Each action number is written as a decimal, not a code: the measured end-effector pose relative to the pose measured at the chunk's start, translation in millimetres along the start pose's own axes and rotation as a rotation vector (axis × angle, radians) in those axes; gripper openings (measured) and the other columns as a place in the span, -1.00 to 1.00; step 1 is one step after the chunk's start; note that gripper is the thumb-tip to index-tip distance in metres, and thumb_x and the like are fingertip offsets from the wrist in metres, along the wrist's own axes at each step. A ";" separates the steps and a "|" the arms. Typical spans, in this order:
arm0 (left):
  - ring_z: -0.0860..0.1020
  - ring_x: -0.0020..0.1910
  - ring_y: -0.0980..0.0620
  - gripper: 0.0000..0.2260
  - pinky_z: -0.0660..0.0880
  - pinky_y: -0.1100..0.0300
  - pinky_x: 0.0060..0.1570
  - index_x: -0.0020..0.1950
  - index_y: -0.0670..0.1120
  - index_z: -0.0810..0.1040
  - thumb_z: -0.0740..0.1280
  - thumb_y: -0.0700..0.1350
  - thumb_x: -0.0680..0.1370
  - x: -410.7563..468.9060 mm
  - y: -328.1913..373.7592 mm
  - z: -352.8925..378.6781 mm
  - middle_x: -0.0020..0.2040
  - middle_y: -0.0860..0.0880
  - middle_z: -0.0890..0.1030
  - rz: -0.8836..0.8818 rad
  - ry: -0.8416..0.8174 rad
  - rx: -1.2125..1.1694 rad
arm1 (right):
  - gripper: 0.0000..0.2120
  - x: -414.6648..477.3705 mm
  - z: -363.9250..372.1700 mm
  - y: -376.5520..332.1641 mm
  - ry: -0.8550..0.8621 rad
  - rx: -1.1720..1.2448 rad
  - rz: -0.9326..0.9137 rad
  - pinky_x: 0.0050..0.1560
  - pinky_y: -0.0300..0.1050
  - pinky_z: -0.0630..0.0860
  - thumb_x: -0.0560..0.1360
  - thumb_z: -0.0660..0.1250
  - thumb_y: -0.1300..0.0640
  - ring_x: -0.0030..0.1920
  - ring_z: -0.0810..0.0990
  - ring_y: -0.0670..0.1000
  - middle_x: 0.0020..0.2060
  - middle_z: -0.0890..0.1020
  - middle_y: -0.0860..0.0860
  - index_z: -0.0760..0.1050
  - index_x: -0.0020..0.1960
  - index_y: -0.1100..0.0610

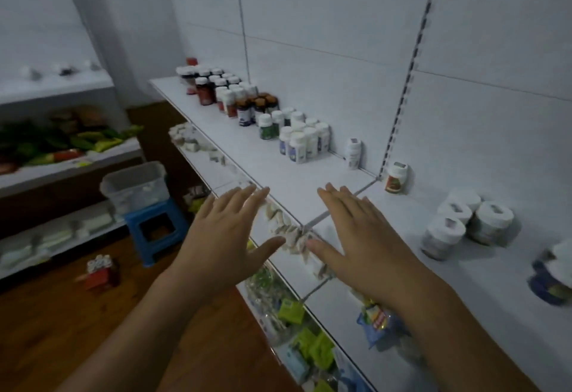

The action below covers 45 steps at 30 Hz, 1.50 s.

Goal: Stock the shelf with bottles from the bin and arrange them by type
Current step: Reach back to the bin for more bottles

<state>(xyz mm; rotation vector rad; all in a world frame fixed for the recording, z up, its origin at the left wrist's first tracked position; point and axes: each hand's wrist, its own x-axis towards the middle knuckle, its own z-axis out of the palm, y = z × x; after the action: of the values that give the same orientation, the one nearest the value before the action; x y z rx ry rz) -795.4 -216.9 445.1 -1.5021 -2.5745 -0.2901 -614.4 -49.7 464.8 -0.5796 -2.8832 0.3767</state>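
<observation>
White shelf [278, 172] is stocked along its back edge only; the front strip is bare.

Bottles, far end to near end:
- red bottles [205, 90], white caps, packed in rows at the far left end.
- brown-capped bottles [258, 106], dark bodies, just beside the red group.
- white bottles [301, 141], white caps, green or blue labels, clustered near mid-shelf.
- lone white bottle [353, 153], upright, touching the back wall [340, 35], apart from the cluster.
- red-label bottle [395, 178], white cap, set just past the shelf seam, against the back wall.
- three bottles [464, 221], broad white caps, grouped together further toward the near end.
- blue bottle [549, 277], at the right frame edge, blurred; its posture cannot be told.

Left hand [223, 237]: flat, palm down, fingers straight, nothing held; it is positioned just off the shelf's front edge.
Right hand [362, 233]: flat, palm down, fingers straight, nothing held; it is positioned over the front edge beside the seam.

Bin [133, 184]: clear plastic, set on a blue stool [158, 227] on the floor, well apart from both hands. Pale contents are noted inside; their type cannot be told.
</observation>
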 end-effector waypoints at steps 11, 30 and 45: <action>0.16 0.66 0.00 -0.17 0.08 -0.11 0.64 0.67 0.22 0.00 0.03 0.59 0.51 -52.9 -269.5 -4.5 0.68 0.12 0.18 -0.325 0.083 -0.038 | -0.22 177.6 94.3 -211.6 -0.131 -0.038 -0.211 0.67 0.07 -0.04 0.63 0.13 -0.34 0.67 -0.03 -0.02 0.68 0.03 -0.08 -0.09 0.69 -0.05; 0.24 0.61 0.05 -0.22 0.21 -0.04 0.58 0.68 0.17 0.10 0.20 0.46 0.55 38.7 -542.7 35.4 0.64 0.13 0.27 -0.618 0.067 -0.130 | -0.24 481.2 249.7 -330.1 -0.253 0.131 -0.369 0.61 0.10 0.15 0.60 0.26 -0.30 0.63 0.16 -0.02 0.63 0.19 -0.12 0.01 0.66 -0.12; 0.28 0.59 0.09 -0.27 0.36 -0.02 0.54 0.67 0.18 0.15 0.30 0.37 0.58 186.7 -697.8 80.4 0.60 0.14 0.32 -0.853 0.009 -0.195 | -0.23 754.2 336.3 -332.5 -0.432 0.248 -0.415 0.51 0.20 0.35 0.59 0.27 -0.30 0.56 0.27 0.01 0.59 0.26 -0.11 -0.02 0.66 -0.16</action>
<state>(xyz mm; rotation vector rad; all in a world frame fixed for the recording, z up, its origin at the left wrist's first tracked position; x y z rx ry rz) -1497.4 -375.8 344.2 -0.3348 -3.0929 -0.6387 -1491.8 -115.8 329.2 0.1661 -3.1671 0.8618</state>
